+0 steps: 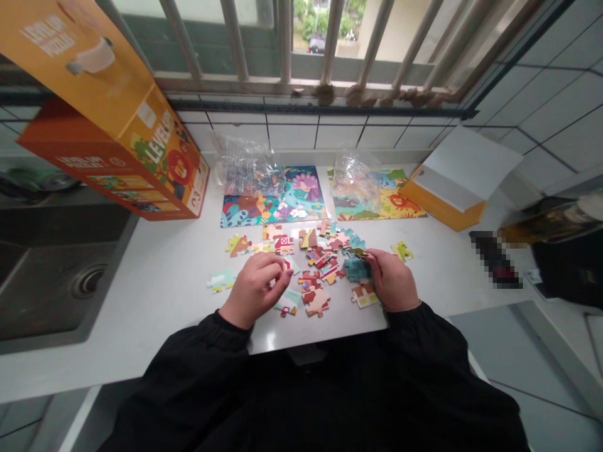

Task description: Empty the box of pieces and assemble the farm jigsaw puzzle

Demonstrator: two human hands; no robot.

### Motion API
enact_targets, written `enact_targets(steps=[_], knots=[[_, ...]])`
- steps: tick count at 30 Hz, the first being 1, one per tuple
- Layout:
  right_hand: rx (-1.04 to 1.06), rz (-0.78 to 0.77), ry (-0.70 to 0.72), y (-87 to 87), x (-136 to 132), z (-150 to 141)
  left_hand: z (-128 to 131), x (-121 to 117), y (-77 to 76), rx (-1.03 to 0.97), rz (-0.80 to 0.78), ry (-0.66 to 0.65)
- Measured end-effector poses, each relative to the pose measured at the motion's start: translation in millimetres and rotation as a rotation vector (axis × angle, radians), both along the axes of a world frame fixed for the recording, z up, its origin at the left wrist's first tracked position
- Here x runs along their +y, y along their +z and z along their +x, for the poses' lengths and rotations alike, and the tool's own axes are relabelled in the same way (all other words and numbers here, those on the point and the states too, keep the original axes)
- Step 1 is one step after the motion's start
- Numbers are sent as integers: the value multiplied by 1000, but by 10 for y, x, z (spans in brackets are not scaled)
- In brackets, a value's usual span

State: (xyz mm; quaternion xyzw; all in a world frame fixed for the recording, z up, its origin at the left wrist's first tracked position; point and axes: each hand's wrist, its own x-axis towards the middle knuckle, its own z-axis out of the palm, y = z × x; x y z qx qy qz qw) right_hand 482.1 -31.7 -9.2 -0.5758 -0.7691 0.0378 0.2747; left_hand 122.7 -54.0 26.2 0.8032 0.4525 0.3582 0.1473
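Observation:
Loose jigsaw puzzle pieces [316, 301] lie scattered on the white counter between my hands. My left hand [257, 289] is closed in a pinch at the left of the pile, on a light puzzle piece with red on it [287, 266], partly hidden by the fingers. On the right, my right hand [394, 282] grips a greenish puzzle piece [358, 253] between thumb and fingers, just above teal pieces [357, 270]. A brown-and-cream piece [365, 295] rests beside that hand. Left of my left hand is a pale green piece [221, 280].
Behind the pieces lie two picture boards [301, 213] [351, 212], with clear plastic bags [249, 164] on them. A tall orange puzzle box [169, 157] stands left, near the sink [85, 314]. An open white-and-orange box [452, 182] and a bottle [541, 229] are at right.

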Motion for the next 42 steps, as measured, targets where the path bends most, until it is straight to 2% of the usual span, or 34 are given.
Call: enact_targets(steps=[6,11,15,18,24,27,29,32,35,37,39,42], knots=[[193,33,-203,61,29,68,-26,-32,-20,73,1,-64],[287,41,-382,152,282,251,-46,-29,-51,54,-9,-10],[302,-5,-407,133,583,329,-55,-17,-59,18,-32,13],[290,-39,-393,90,703,354,-53,-13,-56,22,-32,14],[210,103,-473,-6,608,697,-42,-9,-24,31,-15,3],[110,91,-537,-42,537,905,-39,-4,-14,-23,-56,-23],[28,95,-553,-19,475,946,-39,-2,-15,-64,-69,-10],[-36,128,-465,97,303,830,-40,0,-20,-78,-69,-4],[-29,-21,-195,210,53,611,-40,3,-18,-59,-67,-47],[-65,-99,-69,228,-98,491,-40,7,-17,-47,-67,-69],[-114,-110,-43,200,-197,424,-41,11,-18,-34,-76,-71],[-141,-102,-97,149,-246,410,-45,15,-27,-27,-100,-70]])
